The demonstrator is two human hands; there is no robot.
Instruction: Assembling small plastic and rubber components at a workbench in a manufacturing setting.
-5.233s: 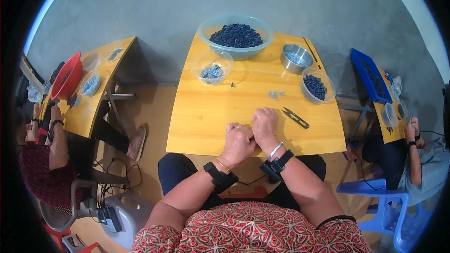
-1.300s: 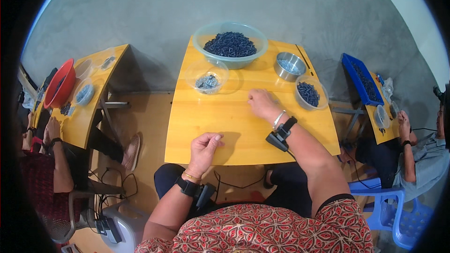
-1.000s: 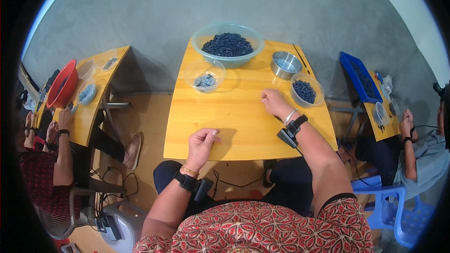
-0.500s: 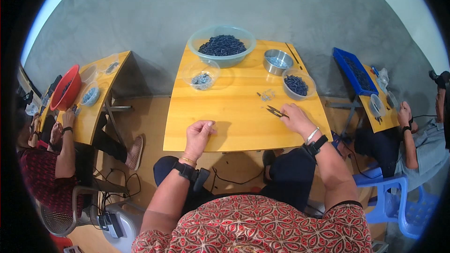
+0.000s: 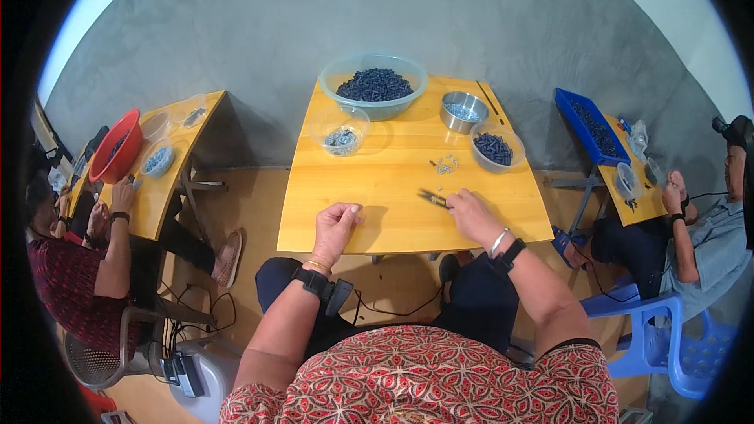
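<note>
Over the near edge of the yellow table (image 5: pixel 377 180), my left hand (image 5: pixel 336 228) is closed with thumb and fingers pressed together. Whatever it pinches, if anything, is too small to make out. My right hand (image 5: pixel 474 217) grips a pair of dark thread snips (image 5: pixel 433 198), their blades pointing left over the tabletop. Several small pale pieces (image 5: pixel 448 164) and a dark bit lie scattered beyond the snips. To the right of these pieces stands a clear bowl (image 5: pixel 518 147) of dark blue cylindrical pieces (image 5: pixel 492 149).
At the back is a large translucent basin (image 5: pixel 377 112) full of dark pieces. A clear bowl (image 5: pixel 320 127) with small pale and dark bits stands front-left of it, a metal bowl (image 5: pixel 463 123) to its right. Co-workers sit at tables (image 5: pixel 169 180) on both sides. Cables (image 5: pixel 393 312) lie below.
My right hand has moved left with the snips, toward the middle of the table. My left hand stays closed in nearly the same place. The view has shifted slightly.
</note>
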